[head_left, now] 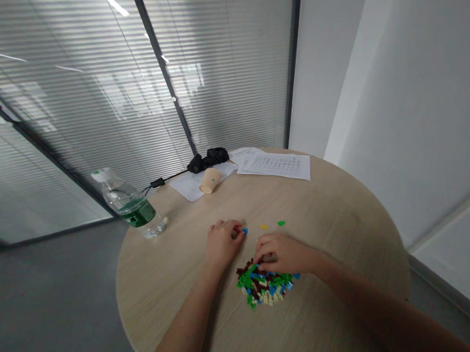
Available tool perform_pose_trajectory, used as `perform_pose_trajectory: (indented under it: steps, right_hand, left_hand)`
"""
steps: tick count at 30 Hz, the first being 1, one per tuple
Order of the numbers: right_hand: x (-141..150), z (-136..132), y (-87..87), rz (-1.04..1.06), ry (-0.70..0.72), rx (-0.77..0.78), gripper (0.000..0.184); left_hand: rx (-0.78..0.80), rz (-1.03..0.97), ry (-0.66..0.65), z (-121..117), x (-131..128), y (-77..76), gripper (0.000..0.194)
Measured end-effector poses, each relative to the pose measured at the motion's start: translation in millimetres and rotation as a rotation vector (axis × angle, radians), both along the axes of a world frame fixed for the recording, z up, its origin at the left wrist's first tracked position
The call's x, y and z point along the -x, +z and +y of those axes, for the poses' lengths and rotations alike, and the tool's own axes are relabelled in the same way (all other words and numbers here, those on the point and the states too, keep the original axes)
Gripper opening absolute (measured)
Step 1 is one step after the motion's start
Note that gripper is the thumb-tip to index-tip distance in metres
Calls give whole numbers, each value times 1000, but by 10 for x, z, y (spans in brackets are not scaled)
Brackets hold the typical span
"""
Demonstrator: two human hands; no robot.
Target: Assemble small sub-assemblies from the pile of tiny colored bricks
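Blue pc (245, 231), seemingly pinched in grip of L hand (223, 244), yellow pc (264, 227) & green pc (281, 223) sit apart twd worktop (335, 207) far edge; prob early, most pcs in mixed pile (260, 286) midway btwn L/R edges, R hand (284, 252) grip there, can't tell if closed.

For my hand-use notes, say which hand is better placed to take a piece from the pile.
Probably the right hand: it is right at the colourful pile, while the left hand is farther off, at a small blue piece.
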State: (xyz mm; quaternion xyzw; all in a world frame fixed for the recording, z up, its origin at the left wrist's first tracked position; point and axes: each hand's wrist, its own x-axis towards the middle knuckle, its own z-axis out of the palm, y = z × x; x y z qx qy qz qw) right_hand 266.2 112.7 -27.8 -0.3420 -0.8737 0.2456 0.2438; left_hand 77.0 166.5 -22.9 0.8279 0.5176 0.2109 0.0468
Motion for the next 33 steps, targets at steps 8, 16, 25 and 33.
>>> perform_pose_trajectory:
  steps: [8, 16, 25, 33]
  right_hand:
    - [40, -6, -10, 84, -94, 100, 8]
    - [-54, 101, -36, 508, -333, 490, 16]
    - [-56, 134, -46, 630, -376, 567, 24]
    - [-46, 141, -70, 609, -411, 581, 23]
  left_hand:
    - [-6, -144, -37, 0, 28, 13, 15]
    - [77, -438, -361, -163, -21, 190, 13]
    - [19, -395, -467, -179, -63, 141, 14]
    - [36, -315, -402, -164, -59, 146, 13]
